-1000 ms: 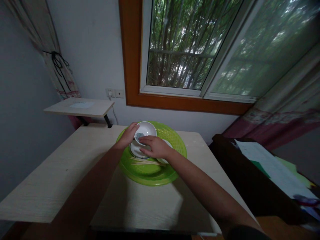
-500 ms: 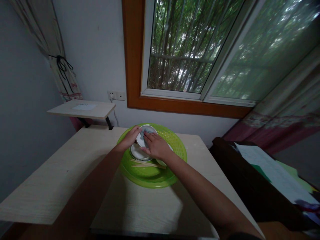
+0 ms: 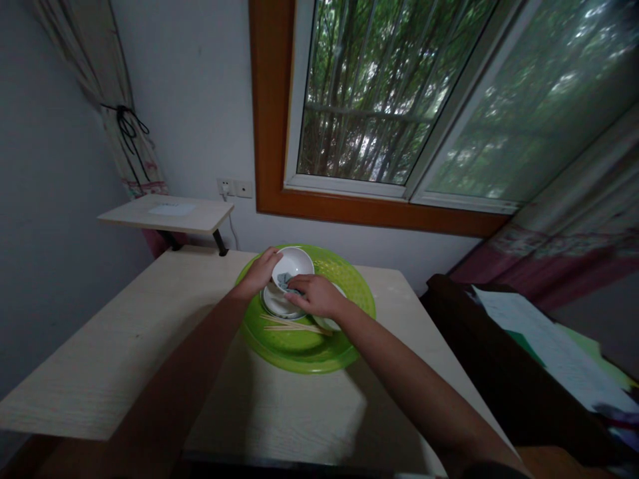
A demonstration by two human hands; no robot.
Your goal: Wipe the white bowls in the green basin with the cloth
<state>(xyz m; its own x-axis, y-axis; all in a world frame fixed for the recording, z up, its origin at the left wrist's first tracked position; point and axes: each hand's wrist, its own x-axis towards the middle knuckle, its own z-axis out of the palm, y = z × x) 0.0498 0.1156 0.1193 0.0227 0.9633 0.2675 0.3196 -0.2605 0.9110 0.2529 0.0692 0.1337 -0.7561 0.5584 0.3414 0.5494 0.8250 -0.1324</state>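
My left hand [image 3: 262,271] grips a white bowl [image 3: 298,258] by its left rim and tilts it towards me. Inside the bowl, my right hand [image 3: 317,295] presses a grey-green cloth [image 3: 284,281] against the lower wall, its fingers closed over part of the cloth. Below the held bowl sits a white dish [image 3: 279,306], partly covered by the hands. Another pale dish [image 3: 327,323] shows beneath my right wrist. Light wooden chopsticks [image 3: 294,326] lie in front of the dishes. All of these rest in or over a round green tray [image 3: 304,362].
The tray stands on a pale wooden table [image 3: 279,412]. A small raised shelf [image 3: 194,219] with a paper on it is at the back left. A window [image 3: 369,100] is behind, and a dark brown piece of furniture [image 3: 464,346] with papers stands at the right.
My right hand and the cloth have moved down and towards me inside the bowl, baring more of its upper inner wall. My left hand keeps its hold on the rim.
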